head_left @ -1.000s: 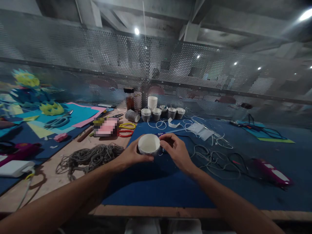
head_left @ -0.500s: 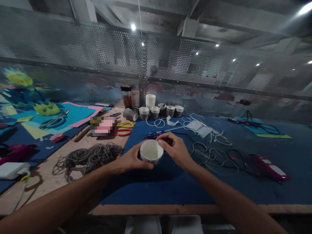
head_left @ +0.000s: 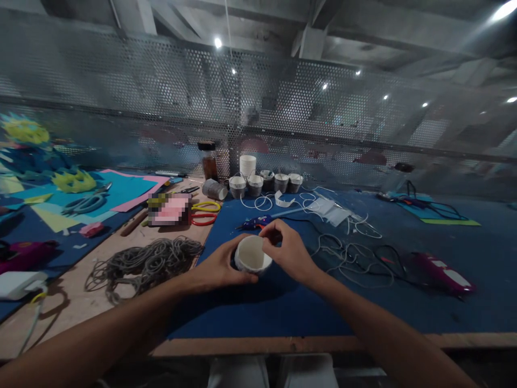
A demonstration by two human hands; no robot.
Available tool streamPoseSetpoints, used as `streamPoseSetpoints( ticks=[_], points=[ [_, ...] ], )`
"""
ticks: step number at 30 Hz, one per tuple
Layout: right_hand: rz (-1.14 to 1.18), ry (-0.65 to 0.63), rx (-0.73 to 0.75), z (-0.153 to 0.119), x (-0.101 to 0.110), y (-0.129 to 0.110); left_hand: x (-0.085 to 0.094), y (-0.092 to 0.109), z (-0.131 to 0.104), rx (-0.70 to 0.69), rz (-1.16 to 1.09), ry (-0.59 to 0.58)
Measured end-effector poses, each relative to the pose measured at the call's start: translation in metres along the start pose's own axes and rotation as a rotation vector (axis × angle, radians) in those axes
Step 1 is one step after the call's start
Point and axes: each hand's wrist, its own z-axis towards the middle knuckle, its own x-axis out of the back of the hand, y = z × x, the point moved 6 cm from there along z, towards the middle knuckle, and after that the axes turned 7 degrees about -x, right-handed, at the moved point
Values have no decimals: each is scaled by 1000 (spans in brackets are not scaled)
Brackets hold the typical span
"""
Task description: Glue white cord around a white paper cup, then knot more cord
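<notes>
Blue tabletop [head_left: 299,318], cup [head_left: 253,255] beyond near edge [head_left: 291,343].

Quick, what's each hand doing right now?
Left hand: closed around the side of a small white cup.
Right hand: thumb and finger together at the cup's rim; whether they pinch it, I can't tell.
</notes>
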Motion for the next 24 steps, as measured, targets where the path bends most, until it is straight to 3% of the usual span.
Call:
streamPoseSetpoints(
  ticks=[10, 24],
  points=[
    [-50, 16, 135, -2, 2, -8, 2, 0, 3, 2, -32, 0],
    [-107, -8, 135, 0, 0, -2, -1, 0, 3, 72, -72, -5]
  ],
)
